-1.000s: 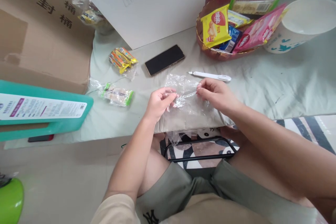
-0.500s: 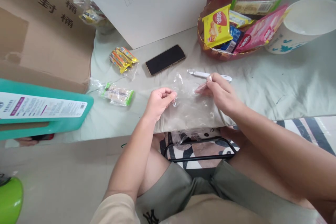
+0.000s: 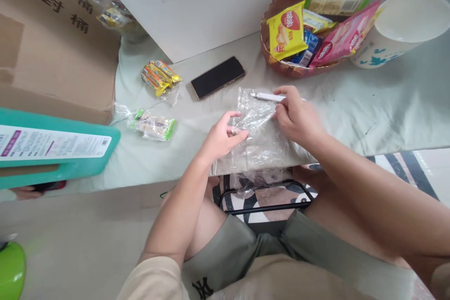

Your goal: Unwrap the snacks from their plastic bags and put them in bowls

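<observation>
We note that the left hand (image 3: 230,132) has let go of its pinch: thumb and forefinger now stand apart over the clear plastic bag (image 3: 258,115). For the work in hand, we judge this as a change of hold, with the film spread out rather than gripped from both sides. The bag lies by the front edge of the desk (image 3: 358,122), its lower part hanging over. The right hand (image 3: 297,115) has curled fingers above the handle of the white pen-shaped tool (image 3: 267,97); we cannot tell whether they grasp the tool, the film or neither. Against the frame half a second earlier, the film's far corner now stands out flat beside the tool tip, where it was bunched between the hands. The phone (image 3: 218,77) and the green-ended snack (image 3: 154,125) keep their places on the desk.
</observation>
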Demonstrator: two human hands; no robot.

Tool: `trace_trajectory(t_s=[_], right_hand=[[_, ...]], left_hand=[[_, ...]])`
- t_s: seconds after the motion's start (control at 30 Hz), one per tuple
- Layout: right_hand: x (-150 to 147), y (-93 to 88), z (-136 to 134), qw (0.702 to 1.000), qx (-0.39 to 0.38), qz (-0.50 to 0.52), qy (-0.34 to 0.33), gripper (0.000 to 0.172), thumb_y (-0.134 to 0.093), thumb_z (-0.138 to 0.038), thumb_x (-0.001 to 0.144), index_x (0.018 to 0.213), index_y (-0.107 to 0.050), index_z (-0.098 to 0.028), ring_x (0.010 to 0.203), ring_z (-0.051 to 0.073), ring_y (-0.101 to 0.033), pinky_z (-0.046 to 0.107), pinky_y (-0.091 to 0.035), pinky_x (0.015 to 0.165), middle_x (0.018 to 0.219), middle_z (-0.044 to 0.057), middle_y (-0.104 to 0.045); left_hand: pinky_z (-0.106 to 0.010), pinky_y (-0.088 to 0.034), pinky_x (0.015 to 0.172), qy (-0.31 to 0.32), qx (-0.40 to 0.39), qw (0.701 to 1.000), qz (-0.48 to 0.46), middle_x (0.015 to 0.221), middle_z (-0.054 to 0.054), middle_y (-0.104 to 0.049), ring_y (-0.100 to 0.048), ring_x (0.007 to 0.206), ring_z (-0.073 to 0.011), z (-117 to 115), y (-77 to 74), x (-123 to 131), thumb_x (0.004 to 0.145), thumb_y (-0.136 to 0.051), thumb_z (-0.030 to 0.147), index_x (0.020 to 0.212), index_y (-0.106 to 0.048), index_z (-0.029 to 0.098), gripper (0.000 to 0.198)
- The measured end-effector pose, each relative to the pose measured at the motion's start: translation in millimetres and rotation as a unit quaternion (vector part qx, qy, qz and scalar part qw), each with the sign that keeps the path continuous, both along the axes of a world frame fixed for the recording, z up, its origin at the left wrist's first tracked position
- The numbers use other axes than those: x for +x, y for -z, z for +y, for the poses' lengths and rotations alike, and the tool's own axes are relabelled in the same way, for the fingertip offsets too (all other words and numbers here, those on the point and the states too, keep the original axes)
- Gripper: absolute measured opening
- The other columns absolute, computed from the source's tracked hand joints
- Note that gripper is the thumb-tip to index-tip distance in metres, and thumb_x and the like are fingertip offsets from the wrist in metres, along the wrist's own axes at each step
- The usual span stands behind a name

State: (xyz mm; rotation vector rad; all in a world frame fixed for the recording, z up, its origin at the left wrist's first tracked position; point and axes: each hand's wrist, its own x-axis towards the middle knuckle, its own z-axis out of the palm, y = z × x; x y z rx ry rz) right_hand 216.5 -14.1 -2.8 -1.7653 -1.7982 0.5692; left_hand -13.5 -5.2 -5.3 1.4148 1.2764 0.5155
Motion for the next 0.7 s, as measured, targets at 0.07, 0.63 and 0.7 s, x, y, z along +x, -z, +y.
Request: trace_trajectory(t_s=[0.07, 0.63, 0.7], right_hand=[[1.5, 1.2, 0.5, 1.000, 0.004, 0.017, 0.006, 0.035, -0.044, -0.017, 0.087, 0.120, -0.049, -0.024, 0.076, 0.028, -0.066, 0.038, -0.045, 0.069, 0.076, 0.003, -0.071], [11.2, 8.8, 7.6, 0.999, 0.029, 0.033, 0.012, 0.032, -0.044, -0.018, 0.088, 0.119, -0.049, -0.025, 0.072, 0.025, -0.063, 0.037, -0.043, 0.068, 0.074, 0.001, -0.065], [12.2, 7.5, 6.9, 0.999, 0.027, 0.034, 0.013, 0.032, -0.045, -0.017, 0.086, 0.117, -0.050, -0.025, 0.067, 0.024, -0.061, 0.036, -0.042, 0.066, 0.070, 0.000, -0.063]], left_hand=[[-0.022, -0.034, 0.051, 0.017, 0.006, 1.000, 0.013, 0.072, 0.004, -0.067, -0.047, 0.050, -0.0071, -1.5, 1.4, -0.1, 0.081, -0.071, 0.032, 0.131, -0.051, 0.026, 0.054], [-0.028, -0.059, 0.067, 0.040, -0.048, 0.988, -0.141, 0.120, -0.005, -0.062, -0.071, 0.080, -0.0137, -2.3, 0.1, 2.6, 0.082, -0.070, 0.028, 0.145, -0.031, 0.038, 0.075], [-0.027, -0.058, 0.066, 0.048, -0.057, 0.989, -0.130, 0.120, -0.006, -0.064, -0.072, 0.079, -0.0132, -1.8, -0.2, 3.4, 0.084, -0.067, 0.028, 0.142, -0.038, 0.035, 0.065]])
